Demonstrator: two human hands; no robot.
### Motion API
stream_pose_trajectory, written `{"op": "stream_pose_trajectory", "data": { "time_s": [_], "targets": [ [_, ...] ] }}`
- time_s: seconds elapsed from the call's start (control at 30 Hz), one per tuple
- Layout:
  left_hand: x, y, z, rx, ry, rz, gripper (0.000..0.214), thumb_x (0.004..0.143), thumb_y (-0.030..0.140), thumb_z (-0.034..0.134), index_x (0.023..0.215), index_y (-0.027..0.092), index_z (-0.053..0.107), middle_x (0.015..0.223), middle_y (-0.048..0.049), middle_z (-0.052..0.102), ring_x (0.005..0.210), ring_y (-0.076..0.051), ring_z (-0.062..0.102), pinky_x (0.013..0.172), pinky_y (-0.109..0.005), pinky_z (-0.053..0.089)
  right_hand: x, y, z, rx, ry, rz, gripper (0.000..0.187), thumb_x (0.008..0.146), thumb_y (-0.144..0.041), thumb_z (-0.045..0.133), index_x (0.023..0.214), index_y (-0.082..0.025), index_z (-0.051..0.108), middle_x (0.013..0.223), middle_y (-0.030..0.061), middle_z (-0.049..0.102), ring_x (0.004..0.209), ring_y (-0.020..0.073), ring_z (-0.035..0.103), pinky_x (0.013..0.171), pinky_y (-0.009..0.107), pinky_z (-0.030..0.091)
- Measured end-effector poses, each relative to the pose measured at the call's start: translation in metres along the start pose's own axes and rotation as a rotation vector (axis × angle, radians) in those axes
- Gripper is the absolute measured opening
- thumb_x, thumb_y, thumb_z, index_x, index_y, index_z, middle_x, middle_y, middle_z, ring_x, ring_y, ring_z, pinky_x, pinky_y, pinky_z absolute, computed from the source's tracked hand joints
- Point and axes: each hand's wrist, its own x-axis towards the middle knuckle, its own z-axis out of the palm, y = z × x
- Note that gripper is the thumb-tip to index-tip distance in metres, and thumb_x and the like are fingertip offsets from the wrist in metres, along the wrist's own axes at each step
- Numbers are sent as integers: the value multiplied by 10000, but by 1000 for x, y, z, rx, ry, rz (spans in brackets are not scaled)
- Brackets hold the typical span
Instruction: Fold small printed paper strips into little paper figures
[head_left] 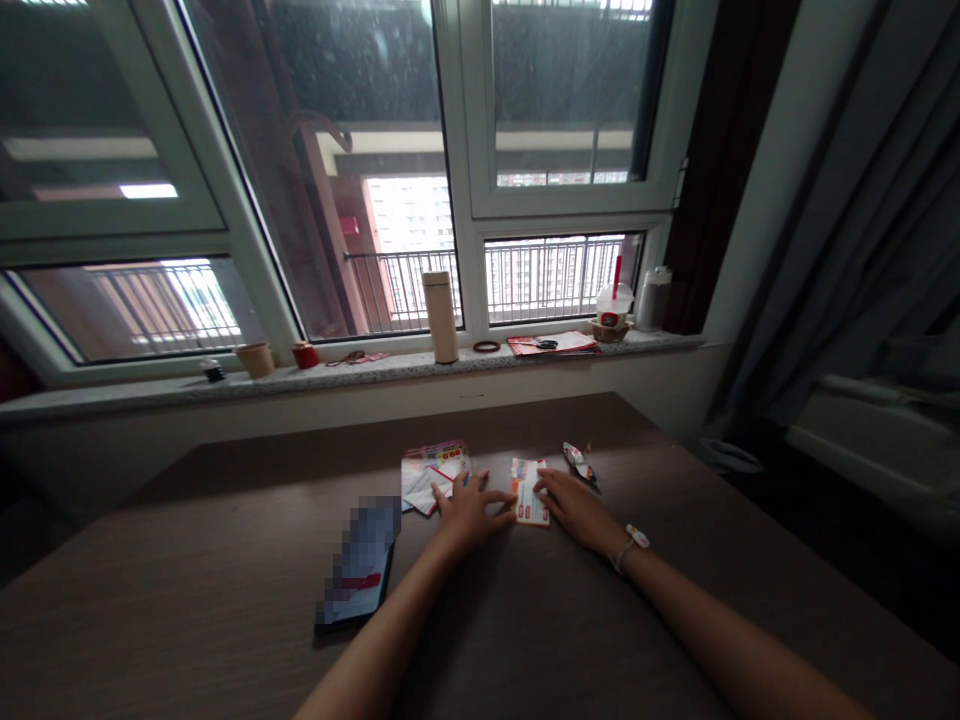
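Phone [364, 575] lies at eight o'clock from the card [529, 490], flyers [416, 465] at nine. Left hand [469, 510], fingers spread, overlaps the flyers; whether it pinches the card's left edge, I cannot tell. Right hand [576, 507], at three, rests loosely open, fingertips on the card; a wrapper [580, 462] lies at two.

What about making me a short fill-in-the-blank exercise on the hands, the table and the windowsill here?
1. The right hand, its fingers over the printed card, wears a ____ at the wrist.
2. Compared with the right hand, the ____ one is nearer the phone.
3. The straw in the lidded plastic cup is ____.
4. In the picture, that cup stands to the ____ of the tall tan bottle.

Missing words: bracelet; left; red; right.
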Motion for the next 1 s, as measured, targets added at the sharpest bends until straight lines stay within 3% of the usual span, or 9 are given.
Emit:
{"op": "stream_pose_trajectory", "data": {
  "time_s": [0.2, 0.4, 0.67, 0.83, 1.0],
  "targets": [
    [1, -1, -1, 7, -10, -19, 393, 754, 654, 591, 1104, 489, 656, 1497, 5, 380, 1421, -411, 152, 1009, -772, -28, 0, 1, -6, -48, -84, -12, 271, 893, -269, 481, 1137, -213, 587, 1416, 82, 487, 1361, 232, 378, 1144, 404, 271],
    [2, -1, 0, 6, -17, -27, 401, 742, 668, 588, 1101, 502, 652, 1506, -6, 374, 1424, -414, 145, 983, -792, -37, 3, 13, -8, 6, -213, 18, 424, 834, -331, 571, 1242, -219, 547, 1516, 103, 354, 1424, 263, 265, 1153, 445, 243],
    [1, -1, 0, -5, -16, -39, 405, 742, 676, 585, 1095, 492, 660, 1504, 2, 380, 1431, -409, 129, 993, -781, -55, 4, 16, -16, 28, -303, 8, 558, 777, -360, 639, 1303, -216, 519, 1552, 104, 280, 1436, 277, 229, 1162, 444, 217],
    [0, 0, -2, 2, -7, -19, 392, 755, 663, 584, 1102, 493, 657, 1500, -6, 385, 1426, -414, 142, 982, -792, -54, 2, 16, -18, 55, -296, -4, 580, 767, -383, 653, 1305, -213, 515, 1557, 105, 266, 1438, 268, 224, 1167, 433, 209],
    [-1, 0, 0, 1, 18, 4, 355, 767, 632, 597, 1082, 485, 671, 1480, -30, 410, 1423, -408, 154, 974, -790, -78, -1, 10, -20, 82, -227, -15, 465, 740, -350, 676, 1176, -216, 589, 1519, 92, 346, 1418, 266, 262, 1157, 426, 231]
  ]
}}
